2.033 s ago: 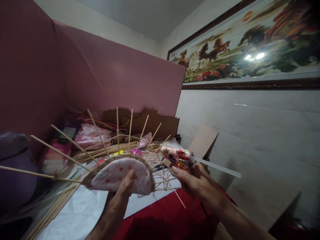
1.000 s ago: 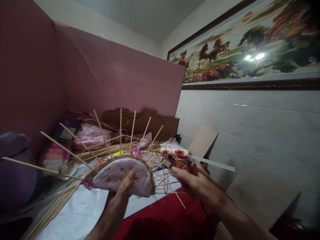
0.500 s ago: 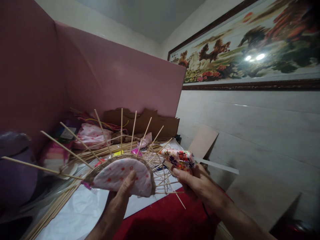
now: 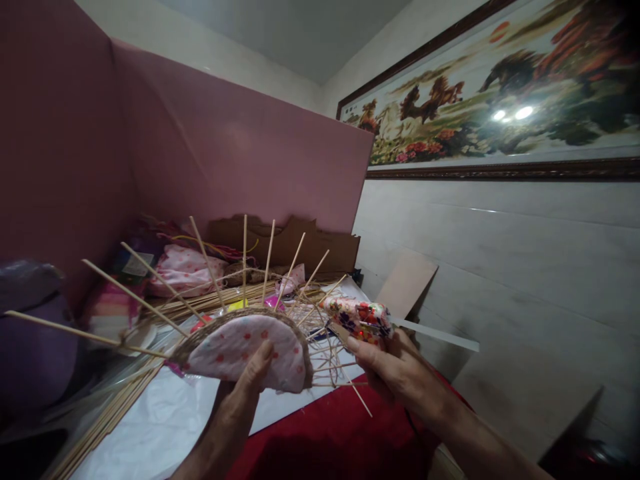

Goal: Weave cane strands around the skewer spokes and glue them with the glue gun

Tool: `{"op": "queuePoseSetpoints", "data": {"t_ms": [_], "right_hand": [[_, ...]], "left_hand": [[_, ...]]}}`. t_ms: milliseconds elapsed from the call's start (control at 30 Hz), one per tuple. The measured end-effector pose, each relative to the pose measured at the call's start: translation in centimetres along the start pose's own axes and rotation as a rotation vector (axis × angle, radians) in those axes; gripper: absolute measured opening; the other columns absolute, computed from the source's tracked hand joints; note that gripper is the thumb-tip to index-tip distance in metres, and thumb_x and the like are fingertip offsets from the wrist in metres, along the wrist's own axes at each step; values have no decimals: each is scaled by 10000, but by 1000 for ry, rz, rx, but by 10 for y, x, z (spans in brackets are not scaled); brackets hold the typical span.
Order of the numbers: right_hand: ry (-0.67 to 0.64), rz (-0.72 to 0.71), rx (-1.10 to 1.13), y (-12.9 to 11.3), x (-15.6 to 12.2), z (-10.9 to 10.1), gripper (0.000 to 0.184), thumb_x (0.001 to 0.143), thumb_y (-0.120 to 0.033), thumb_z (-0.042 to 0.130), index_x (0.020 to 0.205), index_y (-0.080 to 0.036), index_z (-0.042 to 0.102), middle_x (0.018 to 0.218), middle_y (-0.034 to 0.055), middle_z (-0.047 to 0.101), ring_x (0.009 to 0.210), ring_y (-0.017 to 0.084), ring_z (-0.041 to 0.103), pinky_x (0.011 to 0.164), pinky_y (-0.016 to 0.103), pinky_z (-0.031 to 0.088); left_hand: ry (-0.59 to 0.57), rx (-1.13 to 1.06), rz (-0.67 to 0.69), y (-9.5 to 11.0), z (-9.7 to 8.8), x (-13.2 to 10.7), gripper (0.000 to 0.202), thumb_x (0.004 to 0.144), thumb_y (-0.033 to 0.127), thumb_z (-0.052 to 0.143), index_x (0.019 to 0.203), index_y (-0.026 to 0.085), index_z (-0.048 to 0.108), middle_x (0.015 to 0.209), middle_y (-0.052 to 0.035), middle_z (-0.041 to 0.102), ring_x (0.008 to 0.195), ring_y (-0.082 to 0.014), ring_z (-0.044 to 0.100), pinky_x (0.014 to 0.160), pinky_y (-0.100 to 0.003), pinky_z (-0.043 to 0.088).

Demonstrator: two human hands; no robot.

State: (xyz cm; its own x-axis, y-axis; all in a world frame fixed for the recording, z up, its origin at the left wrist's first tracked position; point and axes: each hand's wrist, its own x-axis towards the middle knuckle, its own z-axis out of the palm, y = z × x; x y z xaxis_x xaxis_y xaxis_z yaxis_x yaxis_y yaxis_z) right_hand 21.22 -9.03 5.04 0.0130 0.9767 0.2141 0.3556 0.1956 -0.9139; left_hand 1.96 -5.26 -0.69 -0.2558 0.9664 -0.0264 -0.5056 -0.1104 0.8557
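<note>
My left hand [image 4: 250,380] grips a half-round craft piece [image 4: 230,350] by its lower edge, thumb on the front. White cloth with pink spots covers its face, and brown twine wraps its curved rim. Several thin wooden sticks [image 4: 245,267] fan outward from that rim. Closed around a glue gun [image 4: 361,317] in a flower-patterned cover is my right hand [image 4: 380,363]. A small red light glows on the gun, and a long whitish glue stick [image 4: 435,333] juts from its back. The gun's tip points left, close to the sticks at the right end; contact cannot be made out.
Bundled thin sticks [image 4: 117,417] lie along the left of the table beside white sheets [image 4: 150,420]. Loose twine [image 4: 325,340] tangles behind the craft piece. Spotted cloth [image 4: 185,270] and torn cardboard [image 4: 280,243] are at the back. Red cloth [image 4: 320,440] covers the front.
Almost nothing differs. The view has shifted very slightly; both hands keep the same hold on the craft piece and the glue gun.
</note>
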Motion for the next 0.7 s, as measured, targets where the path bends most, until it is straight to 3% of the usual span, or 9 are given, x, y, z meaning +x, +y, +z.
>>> {"op": "queuePoseSetpoints", "data": {"t_ms": [333,700], "right_hand": [[-53,40,-37,0,1,1,402,830,-448,491,540,-194,377,451,-52,346,414,76,304,388,230,214],[-2,21,15,3,2,1,371,816,-446,515,575,-188,402,473,-55,349,424,70,289,393,217,217]], "left_hand": [[-8,28,-7,2,1,-2,397,561,369,746,890,176,640,846,-50,678,827,-238,626,699,-328,507],[-9,31,-9,2,2,-2,454,545,388,749,918,157,634,846,-69,673,820,-248,631,700,-344,514]]}}
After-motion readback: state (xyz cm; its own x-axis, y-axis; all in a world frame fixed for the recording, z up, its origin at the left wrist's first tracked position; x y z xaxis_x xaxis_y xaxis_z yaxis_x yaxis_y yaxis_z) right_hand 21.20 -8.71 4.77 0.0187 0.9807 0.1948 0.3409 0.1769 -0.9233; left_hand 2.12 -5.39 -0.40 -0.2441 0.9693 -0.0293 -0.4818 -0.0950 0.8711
